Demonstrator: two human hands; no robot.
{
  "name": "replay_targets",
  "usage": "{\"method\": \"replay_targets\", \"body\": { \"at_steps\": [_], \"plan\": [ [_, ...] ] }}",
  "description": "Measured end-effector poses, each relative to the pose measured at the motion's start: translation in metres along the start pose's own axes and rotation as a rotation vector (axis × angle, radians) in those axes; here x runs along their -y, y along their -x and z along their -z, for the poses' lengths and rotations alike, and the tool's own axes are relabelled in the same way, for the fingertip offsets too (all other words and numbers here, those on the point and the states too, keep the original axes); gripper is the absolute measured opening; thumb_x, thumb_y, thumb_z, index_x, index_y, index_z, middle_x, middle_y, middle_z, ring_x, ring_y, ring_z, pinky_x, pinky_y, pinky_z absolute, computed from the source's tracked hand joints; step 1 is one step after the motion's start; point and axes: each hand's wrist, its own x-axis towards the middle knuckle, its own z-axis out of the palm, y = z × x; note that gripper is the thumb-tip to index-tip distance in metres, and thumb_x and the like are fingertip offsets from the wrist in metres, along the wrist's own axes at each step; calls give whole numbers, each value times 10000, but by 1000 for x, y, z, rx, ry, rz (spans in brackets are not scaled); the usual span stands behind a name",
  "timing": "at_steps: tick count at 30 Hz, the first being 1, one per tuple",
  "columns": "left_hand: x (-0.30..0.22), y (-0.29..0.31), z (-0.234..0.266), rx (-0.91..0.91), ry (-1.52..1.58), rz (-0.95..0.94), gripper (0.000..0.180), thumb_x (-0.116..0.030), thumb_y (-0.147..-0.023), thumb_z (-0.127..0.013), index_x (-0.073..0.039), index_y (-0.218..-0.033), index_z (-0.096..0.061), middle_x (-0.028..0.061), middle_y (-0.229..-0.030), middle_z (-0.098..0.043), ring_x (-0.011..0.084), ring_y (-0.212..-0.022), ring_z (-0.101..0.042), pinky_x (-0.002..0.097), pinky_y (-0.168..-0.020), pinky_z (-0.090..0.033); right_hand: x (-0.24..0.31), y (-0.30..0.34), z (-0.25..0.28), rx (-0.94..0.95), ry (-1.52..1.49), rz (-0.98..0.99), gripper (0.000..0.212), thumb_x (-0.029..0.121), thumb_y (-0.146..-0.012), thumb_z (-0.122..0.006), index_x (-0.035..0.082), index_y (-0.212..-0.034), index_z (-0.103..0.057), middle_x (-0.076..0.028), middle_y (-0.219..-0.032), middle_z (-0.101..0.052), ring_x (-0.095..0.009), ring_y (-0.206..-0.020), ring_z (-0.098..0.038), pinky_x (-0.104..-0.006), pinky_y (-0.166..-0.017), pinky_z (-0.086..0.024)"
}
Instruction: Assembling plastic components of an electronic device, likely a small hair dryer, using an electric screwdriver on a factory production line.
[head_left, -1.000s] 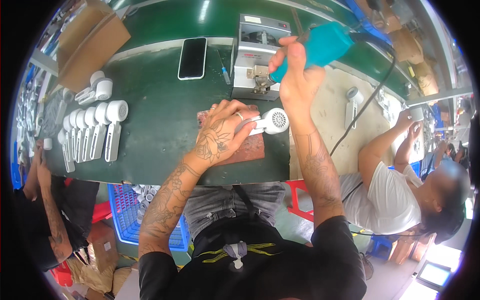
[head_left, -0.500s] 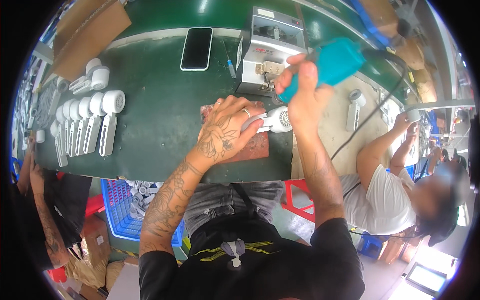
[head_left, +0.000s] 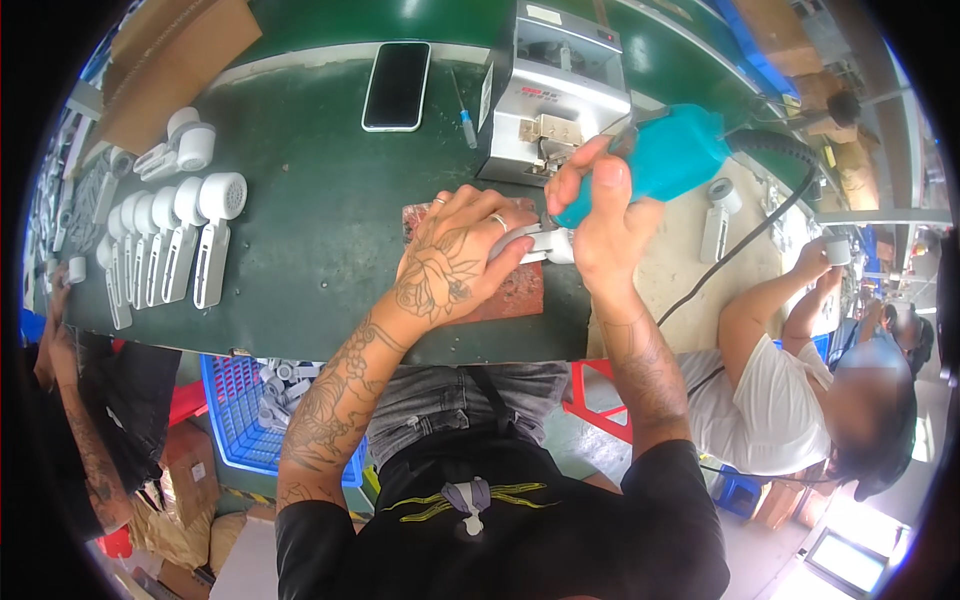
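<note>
My left hand (head_left: 448, 250) presses a white plastic part with a handle and a round head (head_left: 556, 247), like a small handheld fan, down on a worn reddish board (head_left: 512, 300). Its fingers cover most of the handle. A teal corded electric screwdriver (head_left: 678, 150) is gripped in my right hand (head_left: 612, 215), tilted with its nose low and to the left. The nose meets or nearly meets the part beside my left fingertips; the exact contact is too small to tell. Part of the round head is hidden by the screwdriver and right hand.
A silver machine (head_left: 555, 90) stands behind my hands, with a small screwdriver (head_left: 467, 125) and a phone (head_left: 397, 87) to its left. Several similar white parts (head_left: 212, 250) line the left side. A cable (head_left: 715, 262) crosses at right, near a co-worker (head_left: 770, 400). A blue basket (head_left: 235, 420) sits below.
My right hand has brought the electric screwdriver lower and left, so its nose is now at the white part, covering more of the round head. My left hand keeps its hold.
</note>
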Motion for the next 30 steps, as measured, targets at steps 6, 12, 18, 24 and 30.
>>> {"method": "replay_targets", "body": {
  "at_steps": [6,12,18,24,30],
  "plan": [
    [1,-1,-3,-27,-38,-11,259,-274,-937,-661,-74,-1091,-716,66,-1063,-632,292,-1014,-569,484,-952,-443,-1,3,-3,15,-38,-16,459,446,-1016,-632,-2,-999,-529,-84,-701,-544,-193,-606,-549,-340,-578,-477],
    [0,-1,-1,-19,-39,-9,233,-255,-932,-666,-61,-1055,-707,75,-1056,-633,294,-1002,-581,471,-943,-447,2,-1,-2,-18,-45,-45,456,447,-1025,-615,-2,-1005,-536,-74,-682,-540,-184,-587,-543,-334,-571,-473],
    [-1,-2,3,-13,16,-5,242,-259,-948,-647,-98,-1116,-713,83,-1084,-644,319,-1021,-588,470,-966,-440,16,-32,-5,-49,149,85,436,407,-1055,-562,-28,-1056,-589,-58,-692,-573,-168,-627,-581,-317,-579,-467],
    [-2,-1,2,-5,13,-9,240,-264,-957,-635,-111,-1125,-716,73,-1102,-656,311,-1020,-590,456,-971,-436,-10,-55,-10,-74,58,171,382,367,-1049,-592,-14,-1018,-592,-65,-709,-586,-171,-633,-590,-312,-583,-472],
    [-1,0,2,31,37,25,267,-279,-964,-628,-136,-1170,-719,77,-1132,-659,336,-1053,-582,480,-1003,-431,-5,-49,-6,-28,76,92,399,385,-1040,-608,-13,-1019,-589,-73,-705,-578,-179,-600,-583,-315,-557,-471]
  ]
}}
